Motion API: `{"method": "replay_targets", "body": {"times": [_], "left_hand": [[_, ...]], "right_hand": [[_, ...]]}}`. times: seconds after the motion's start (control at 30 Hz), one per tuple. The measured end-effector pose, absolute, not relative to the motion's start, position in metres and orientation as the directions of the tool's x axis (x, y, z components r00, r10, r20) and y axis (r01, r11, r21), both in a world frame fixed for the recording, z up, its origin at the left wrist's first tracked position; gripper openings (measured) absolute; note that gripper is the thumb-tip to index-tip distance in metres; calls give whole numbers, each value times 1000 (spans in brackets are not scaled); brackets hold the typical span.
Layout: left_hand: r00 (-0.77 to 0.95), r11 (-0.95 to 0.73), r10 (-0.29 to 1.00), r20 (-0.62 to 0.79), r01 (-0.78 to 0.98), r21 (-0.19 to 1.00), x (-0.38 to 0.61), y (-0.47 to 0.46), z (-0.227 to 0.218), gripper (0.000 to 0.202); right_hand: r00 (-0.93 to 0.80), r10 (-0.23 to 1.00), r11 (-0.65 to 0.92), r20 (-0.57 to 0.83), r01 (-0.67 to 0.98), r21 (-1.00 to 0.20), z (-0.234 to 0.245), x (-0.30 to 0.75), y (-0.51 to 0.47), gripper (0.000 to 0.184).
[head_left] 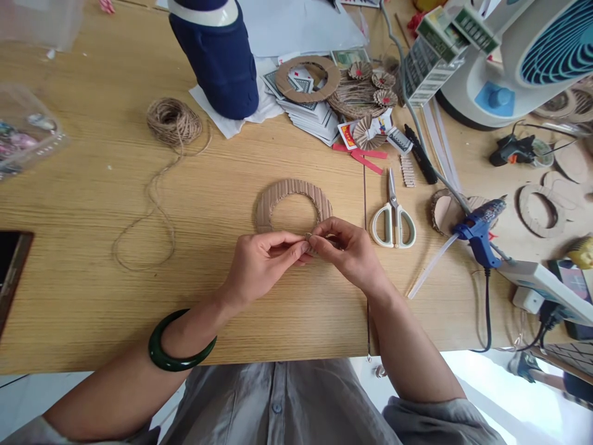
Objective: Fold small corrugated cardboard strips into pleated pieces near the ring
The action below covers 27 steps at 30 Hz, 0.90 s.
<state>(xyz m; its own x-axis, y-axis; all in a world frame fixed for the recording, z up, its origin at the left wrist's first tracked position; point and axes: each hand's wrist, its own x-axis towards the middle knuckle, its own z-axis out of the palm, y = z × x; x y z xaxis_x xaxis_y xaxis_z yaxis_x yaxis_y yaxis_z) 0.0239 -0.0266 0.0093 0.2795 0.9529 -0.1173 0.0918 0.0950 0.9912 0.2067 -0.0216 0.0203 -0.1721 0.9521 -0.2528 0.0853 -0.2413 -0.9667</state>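
A corrugated cardboard ring (265,209) lies on the table, its near side covered by my hands. Just in front of it, my left hand (266,259) is closed in a pinch. My right hand (345,250) pinches against it, fingertips meeting. Between them shows a tiny brown bit, too hidden to tell whether it is part of the ring or a separate piece. White-handled scissors (393,213) lie to the right of my right hand, blades pointing away.
Left are a twine ball (173,120) with a loose strand, a clear box (28,133) and a phone (13,272). Behind stand a blue bottle (222,68) and playing cards (315,120). Right are a blue glue gun (482,235), a power strip (551,287) and a fan (500,80).
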Motion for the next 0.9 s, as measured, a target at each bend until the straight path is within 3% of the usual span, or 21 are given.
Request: {"method": "replay_targets", "body": {"times": [0.13, 0.43, 0.63, 0.9], "left_hand": [[301, 114, 945, -127, 62, 992, 24, -26, 11, 10], [369, -58, 929, -21, 203, 977, 23, -30, 14, 9], [397, 195, 897, -197, 44, 980, 23, -27, 8, 22], [418, 252, 872, -255, 63, 966, 22, -24, 9, 14]], "right_hand": [[-187, 957, -205, -223, 111, -972, 23, 212, -20, 36], [-270, 946, -149, -178, 124, -981, 22, 215, -21, 25], [-245, 953, -154, -179, 119, -981, 24, 217, -20, 18], [-285, 938, -144, -196, 192, -971, 23, 218, -20, 18]]}}
